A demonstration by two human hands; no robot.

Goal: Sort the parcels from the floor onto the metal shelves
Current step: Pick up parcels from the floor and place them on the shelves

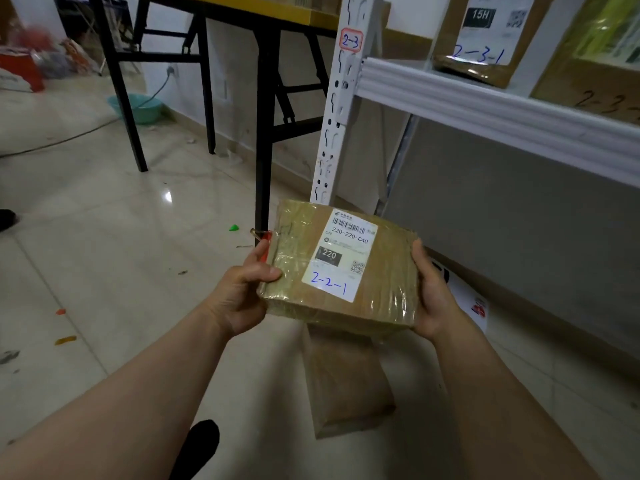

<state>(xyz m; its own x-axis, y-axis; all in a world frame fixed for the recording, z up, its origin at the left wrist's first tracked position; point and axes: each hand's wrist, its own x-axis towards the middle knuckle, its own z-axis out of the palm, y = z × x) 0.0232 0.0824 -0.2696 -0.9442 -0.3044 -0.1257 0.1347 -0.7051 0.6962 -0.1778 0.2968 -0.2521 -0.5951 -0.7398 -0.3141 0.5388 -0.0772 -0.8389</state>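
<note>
A taped brown cardboard parcel (381, 271) is being held in the air above the floor (104, 237), just in front of the lower bay of the metal shelves (485, 109). Its white shipping label (341, 254) is facing up, showing a barcode, a black "220" block and "2-2-1" handwritten in blue.

The left hand (242, 292) is gripping the parcel's left edge, thumb lying on top and fingers curling underneath; a red marker (265, 237) is sticking out past those fingers against the same edge. The right hand (433, 296) is clasping the right edge, thumb on the top face and fingers wrapping below.

Directly beneath the held parcel, a second brown parcel (349, 386) is lying flat on the floor tiles. To its right, a white packet with red and black print (474, 299) is resting on the floor by the shelf base.

The white slotted upright (337, 109) is carrying a red-framed tag reading "2-3". On the shelf level above, a taped box marked "2-3-1" (485, 32) is standing beside another brown box (595, 81) at the far right.

Left of the upright, a black-legged table with a yellow top (265, 133) is standing against the wall. Farther left, a teal basin (138, 107) is sitting on the floor, with a dark cable (69, 136) trailing past it.
</note>
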